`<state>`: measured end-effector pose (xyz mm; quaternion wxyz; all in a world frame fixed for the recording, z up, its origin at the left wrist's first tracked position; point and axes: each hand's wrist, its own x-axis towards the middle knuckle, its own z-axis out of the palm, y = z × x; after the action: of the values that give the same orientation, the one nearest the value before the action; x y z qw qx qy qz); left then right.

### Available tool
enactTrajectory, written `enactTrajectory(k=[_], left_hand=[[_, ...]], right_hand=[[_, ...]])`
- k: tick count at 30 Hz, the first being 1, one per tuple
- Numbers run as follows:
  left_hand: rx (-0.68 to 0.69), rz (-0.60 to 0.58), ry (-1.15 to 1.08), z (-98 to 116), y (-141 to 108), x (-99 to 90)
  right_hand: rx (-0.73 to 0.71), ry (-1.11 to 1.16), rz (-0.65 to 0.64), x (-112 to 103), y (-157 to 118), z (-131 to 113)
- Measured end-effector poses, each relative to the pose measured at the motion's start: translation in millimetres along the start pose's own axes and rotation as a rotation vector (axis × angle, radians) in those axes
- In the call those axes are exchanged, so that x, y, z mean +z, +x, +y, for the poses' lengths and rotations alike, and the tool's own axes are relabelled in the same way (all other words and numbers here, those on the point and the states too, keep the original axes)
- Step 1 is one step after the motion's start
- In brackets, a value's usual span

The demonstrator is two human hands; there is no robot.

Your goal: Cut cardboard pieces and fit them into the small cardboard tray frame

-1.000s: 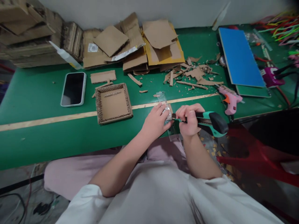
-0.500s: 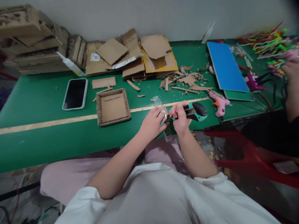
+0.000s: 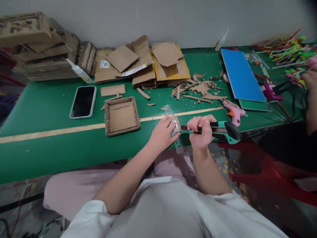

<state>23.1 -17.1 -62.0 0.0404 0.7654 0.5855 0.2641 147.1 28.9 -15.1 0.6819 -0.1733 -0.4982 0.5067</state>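
A clear plastic ruler (image 3: 179, 145) lies across the table's front edge, on top of a small strip of cardboard (image 3: 177, 124) that is mostly covered. My left hand (image 3: 162, 132) presses down on both, fingers laid out over the ruler and thumb spread toward the front. Just to the right, my right hand (image 3: 201, 130) is closed round a green and black utility knife (image 3: 229, 131). The knife's tip end points left, close to the cardboard strip's right edge; whether it touches I cannot tell.
Left of my hands sits a shallow cardboard tray (image 3: 106, 122), with a phone (image 3: 83, 102) beyond it. Cardboard scraps (image 3: 201, 88), a pink glue gun (image 3: 234, 112) and a blue board (image 3: 242, 74) lie farther right. Another person's hand (image 3: 310, 79) is at the right edge.
My right hand with the utility knife has moved right, away from the ruler, and the knife now lies more level. My left hand stays on the ruler. The view has shifted slightly.
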Motion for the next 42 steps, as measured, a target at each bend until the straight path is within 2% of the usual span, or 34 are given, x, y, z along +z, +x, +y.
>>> enactTrajectory(k=[24,34,42], left_hand=[[0.006,-0.007,-0.007,0.0,0.2,1.0],[-0.002,-0.003,-0.008,0.4,-0.3,0.5],[-0.021,-0.045,-0.023,1.6,1.3,-2.9]], right_hand=[[0.054,-0.149,-0.061,-8.4,-10.8,22.9],[-0.043,-0.025,0.038,-1.5,-3.8,-4.0],[0.039,-0.015,0.003,-3.7,-13.1,4.2]])
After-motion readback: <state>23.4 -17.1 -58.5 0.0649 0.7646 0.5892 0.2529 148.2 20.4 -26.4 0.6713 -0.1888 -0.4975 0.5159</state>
